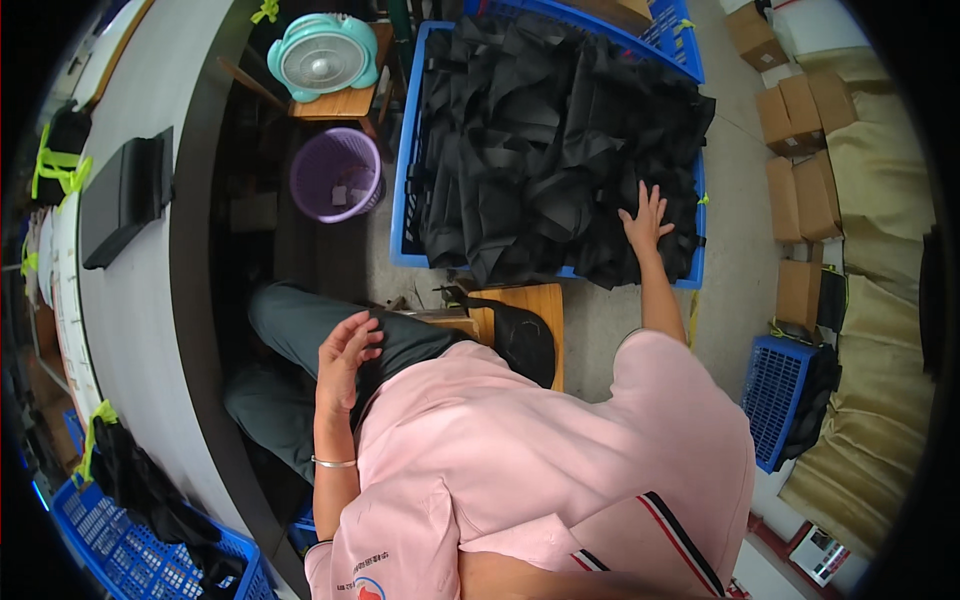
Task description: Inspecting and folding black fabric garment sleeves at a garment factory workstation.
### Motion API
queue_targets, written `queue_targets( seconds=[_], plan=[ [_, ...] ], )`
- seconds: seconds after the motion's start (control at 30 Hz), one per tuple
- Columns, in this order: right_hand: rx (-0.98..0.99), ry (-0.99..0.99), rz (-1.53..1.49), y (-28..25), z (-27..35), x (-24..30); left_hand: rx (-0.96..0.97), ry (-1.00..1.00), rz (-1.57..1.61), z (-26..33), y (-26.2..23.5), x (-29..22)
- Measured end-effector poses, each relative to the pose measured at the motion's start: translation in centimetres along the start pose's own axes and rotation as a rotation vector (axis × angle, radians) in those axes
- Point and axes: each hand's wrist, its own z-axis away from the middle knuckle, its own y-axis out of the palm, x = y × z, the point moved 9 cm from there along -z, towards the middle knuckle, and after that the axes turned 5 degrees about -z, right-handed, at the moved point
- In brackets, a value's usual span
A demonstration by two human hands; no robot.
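Upper centre, the right hand (645, 220) lies flat, fingers spread, on limp black cloth (540, 150) (crumpled, heaped) filling a blue crate (405, 190). The left hand (345, 350) rests loosely curled, holding nothing, on the lap at centre left.

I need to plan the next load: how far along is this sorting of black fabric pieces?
Done: nothing clearly finished. In hand: the right hand rests open on the black fabric pieces heaped in the blue crate; the left hand rests on the lap. Left: the full crate.

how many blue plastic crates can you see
3: a large blue plastic crate under the right hand, one at right, one at bottom left. Others may be hidden.
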Motion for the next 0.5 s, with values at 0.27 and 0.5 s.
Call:
queue_targets(
  seconds=[0.27,0.5],
  plan=[
    [-0.357,-0.267,-0.058,-3.6,12.9,11.9,-0.07,0.046,0.023,1.4,-1.6,-1.9],
    [-0.127,0.002,-0.02,6.5,6.5,2.4,0.022,0.07,0.102,0.6,-1.9,-1.2]
  ],
)
